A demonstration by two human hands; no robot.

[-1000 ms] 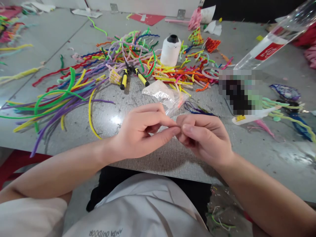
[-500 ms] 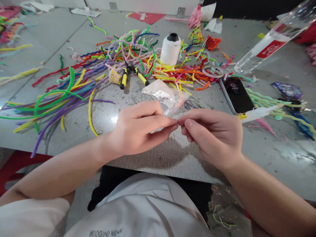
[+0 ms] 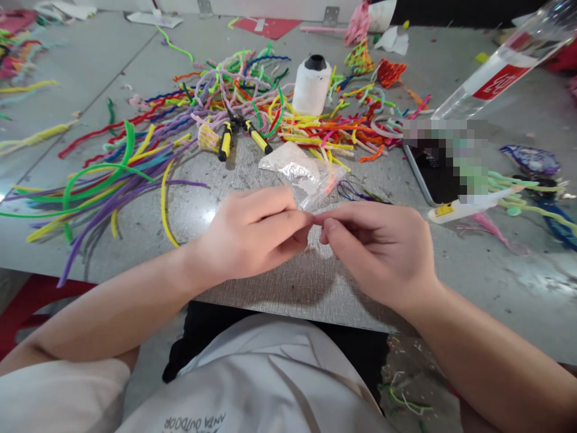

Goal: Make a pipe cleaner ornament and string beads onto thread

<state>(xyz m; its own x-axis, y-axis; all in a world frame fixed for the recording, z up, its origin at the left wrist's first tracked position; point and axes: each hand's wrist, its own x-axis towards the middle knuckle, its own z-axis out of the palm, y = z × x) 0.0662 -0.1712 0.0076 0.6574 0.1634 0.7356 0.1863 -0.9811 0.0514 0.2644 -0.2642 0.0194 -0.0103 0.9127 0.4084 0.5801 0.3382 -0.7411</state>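
Observation:
My left hand [image 3: 259,231] and my right hand [image 3: 383,249] meet fingertip to fingertip above the grey table [image 3: 252,294]. Both have thumb and fingers pinched together; anything between them is too small or hidden to make out. Just behind the fingertips lies a clear plastic bag [image 3: 295,165] with pale contents. Some thin dark threads [image 3: 356,191] rest beyond my right hand. Farther back are pliers with yellow and black handles [image 3: 225,142], beside a small yellow and pink woven piece [image 3: 208,137].
Fuzzy coloured stems [image 3: 103,186] spread over the left and back. A white thread cone [image 3: 312,87] stands behind the bag. On the right are a phone [image 3: 426,174], a white glue tube [image 3: 469,206] and a tilted clear bottle [image 3: 491,75].
Both hands have shifted slightly left, still touching at the fingertips. The glue tube beyond my right hand shows more fully.

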